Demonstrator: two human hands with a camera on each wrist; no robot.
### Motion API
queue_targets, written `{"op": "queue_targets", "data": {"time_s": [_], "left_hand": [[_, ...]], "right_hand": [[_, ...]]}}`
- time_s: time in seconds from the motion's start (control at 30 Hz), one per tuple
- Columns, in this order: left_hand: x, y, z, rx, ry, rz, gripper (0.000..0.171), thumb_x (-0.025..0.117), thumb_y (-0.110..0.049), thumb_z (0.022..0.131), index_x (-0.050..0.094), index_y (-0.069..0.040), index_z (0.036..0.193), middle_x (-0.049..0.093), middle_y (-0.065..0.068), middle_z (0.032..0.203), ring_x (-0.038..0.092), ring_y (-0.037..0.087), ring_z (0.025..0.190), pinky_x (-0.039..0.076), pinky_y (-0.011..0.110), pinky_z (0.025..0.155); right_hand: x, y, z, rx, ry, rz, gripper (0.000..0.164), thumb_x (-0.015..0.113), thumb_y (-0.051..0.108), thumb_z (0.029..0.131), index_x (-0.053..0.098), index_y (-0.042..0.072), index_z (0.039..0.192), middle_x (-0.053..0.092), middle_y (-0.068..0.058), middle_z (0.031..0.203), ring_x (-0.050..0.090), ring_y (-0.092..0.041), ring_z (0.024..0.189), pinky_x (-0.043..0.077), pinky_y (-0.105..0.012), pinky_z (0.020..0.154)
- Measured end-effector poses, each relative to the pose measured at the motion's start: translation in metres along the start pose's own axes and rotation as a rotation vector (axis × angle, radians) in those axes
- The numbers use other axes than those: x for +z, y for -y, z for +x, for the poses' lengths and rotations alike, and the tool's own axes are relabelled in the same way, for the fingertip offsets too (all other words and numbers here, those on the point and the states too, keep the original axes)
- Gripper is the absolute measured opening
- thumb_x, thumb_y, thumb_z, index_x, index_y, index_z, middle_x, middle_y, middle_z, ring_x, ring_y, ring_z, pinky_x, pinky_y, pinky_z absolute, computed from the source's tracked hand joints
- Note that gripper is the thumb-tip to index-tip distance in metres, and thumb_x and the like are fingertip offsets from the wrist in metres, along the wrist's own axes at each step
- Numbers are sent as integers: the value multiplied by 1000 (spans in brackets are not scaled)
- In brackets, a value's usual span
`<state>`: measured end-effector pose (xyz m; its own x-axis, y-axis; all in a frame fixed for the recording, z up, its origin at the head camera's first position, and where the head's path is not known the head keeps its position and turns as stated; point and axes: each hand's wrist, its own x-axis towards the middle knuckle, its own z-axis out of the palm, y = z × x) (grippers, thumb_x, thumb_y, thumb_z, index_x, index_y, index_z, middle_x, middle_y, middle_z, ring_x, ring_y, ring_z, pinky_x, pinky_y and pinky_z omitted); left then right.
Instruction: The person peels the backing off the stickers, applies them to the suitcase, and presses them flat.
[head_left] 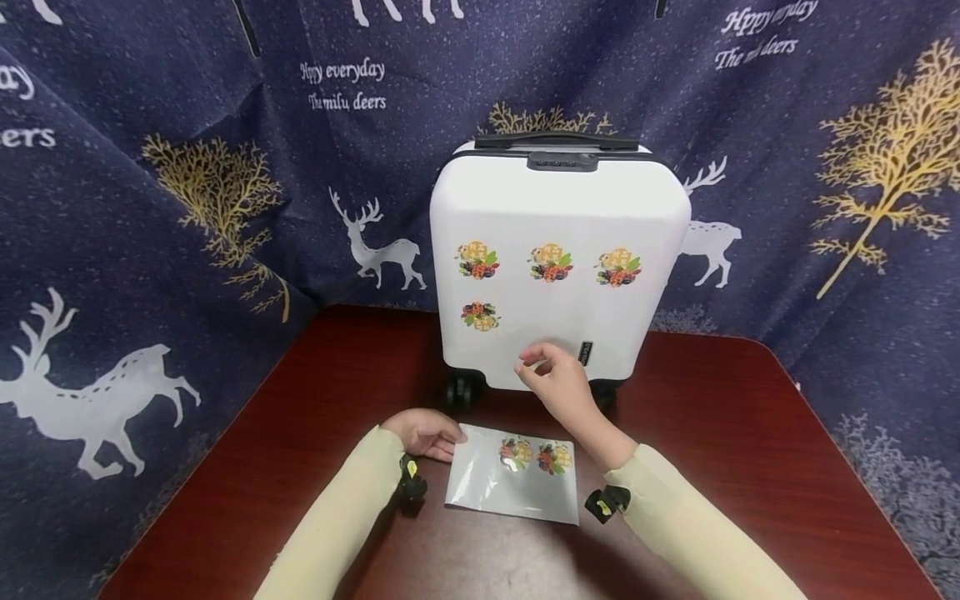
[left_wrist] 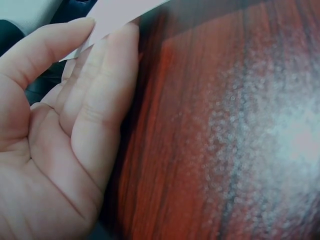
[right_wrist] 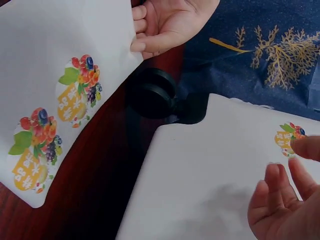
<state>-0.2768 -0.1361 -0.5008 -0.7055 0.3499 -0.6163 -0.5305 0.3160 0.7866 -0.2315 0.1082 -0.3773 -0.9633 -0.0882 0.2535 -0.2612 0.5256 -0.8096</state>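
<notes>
My left hand [head_left: 429, 433] pinches the left upper corner of a whitish sticker sheet [head_left: 480, 479] between thumb and fingers; the left wrist view shows the sheet's edge [left_wrist: 117, 17] in that pinch. On the sheet's right part are two fruit stickers [head_left: 553, 458]. Behind it stands a white suitcase [head_left: 555, 325] with several matching stickers, three in an upper row and one sticker [head_left: 480, 316] below at the left. My right hand [head_left: 558, 383] is in front of the suitcase's lower part, fingers [right_wrist: 275, 185] loosely bent, with nothing visible between them.
The suitcase stands on black wheels [head_left: 461, 390] on a dark red wooden table [head_left: 360, 367]. A small black label [head_left: 585, 353] is low on its front, right of my hand. Behind hangs a blue cloth [head_left: 360, 167] with deer and trees.
</notes>
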Motion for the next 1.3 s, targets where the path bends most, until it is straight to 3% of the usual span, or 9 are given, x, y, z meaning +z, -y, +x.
{"op": "queue_targets", "data": {"time_s": [0.4,0.63,1.0,1.3], "left_hand": [[1,0,2,-4,19,-3,6,62,-2,95,67,-1,96,73,5,89,72,15,81,63,36,91],[1,-2,0,-6,20,0,5,62,-2,95,67,-2,96,72,5,88,71,14,79,63,36,91],[-1,-2,-1,4,53,-1,7,60,-2,97,66,-4,94,72,4,86,71,13,80,63,35,91],[-3,-2,-1,17,69,0,8,59,-2,97,67,-1,98,73,5,88,72,14,82,63,36,91]], "right_hand": [[-1,-28,-13,12,199,-50,23,66,18,97,68,3,114,71,-15,117,67,-30,106,56,-37,82],[4,-45,-17,30,226,-24,26,66,17,98,66,2,118,69,-16,120,66,-31,109,55,-38,87],[9,-65,-19,105,234,44,30,66,16,97,65,-1,121,67,-18,124,65,-28,107,54,-30,82],[15,-77,-17,115,332,64,29,68,18,95,67,-2,117,70,-17,116,66,-26,107,55,-30,84]]}}
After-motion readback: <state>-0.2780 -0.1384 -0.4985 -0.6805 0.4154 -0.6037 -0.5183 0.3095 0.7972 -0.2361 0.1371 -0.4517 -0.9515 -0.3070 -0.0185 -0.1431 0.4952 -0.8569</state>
